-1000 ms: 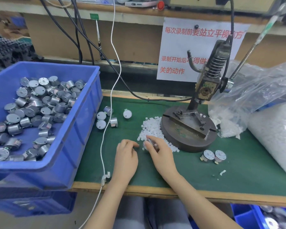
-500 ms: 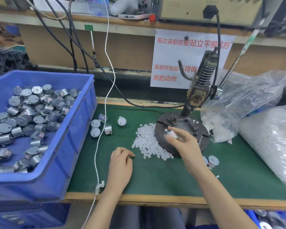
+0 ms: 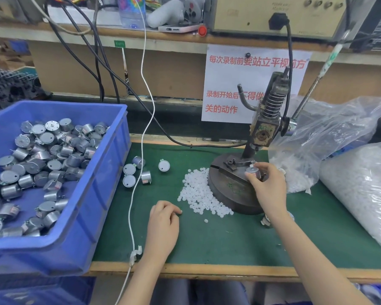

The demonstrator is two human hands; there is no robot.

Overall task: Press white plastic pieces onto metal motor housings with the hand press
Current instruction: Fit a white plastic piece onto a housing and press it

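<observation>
Right hand [image 3: 267, 186]: thumb and fingers are curled around a single motor housing [image 3: 252, 171], pinching its metal body. The housing stands upright with a small white part on its top face, and it sits on the fixture plate of the hand press [image 3: 264, 119], directly below the spring-loaded ram column. The round press base [image 3: 226, 190] lies under and to the left of this hand. The wrist crosses the front edge of the base.

Left hand [image 3: 163, 221]: it rests knuckles-up on the green tabletop [image 3: 229, 245], well apart from the right hand. All fingers are curled under the palm. It cannot be determined whether anything is pinched beneath them.

White plastic pieces [image 3: 199, 194]: a loose pile lies on the tabletop between the two hands, just ahead of the left fingertips and touching the left side of the press base.

Loose housings [image 3: 135, 172]: five lie on the tabletop ahead of the left hand, beside a hanging white cable [image 3: 149, 111].

Blue bin [image 3: 79, 221]: it stands to the left of the left hand and holds a heap of metal housings [image 3: 44, 164].

Partly hidden housings [image 3: 265, 221]: they lie below the right wrist, near the base's front edge; the count cannot be determined.

Clear plastic bags [image 3: 359, 183]: filled with white parts, they lie to the right of the right hand. A paper sign [image 3: 227, 82] with red print hangs behind the press.
</observation>
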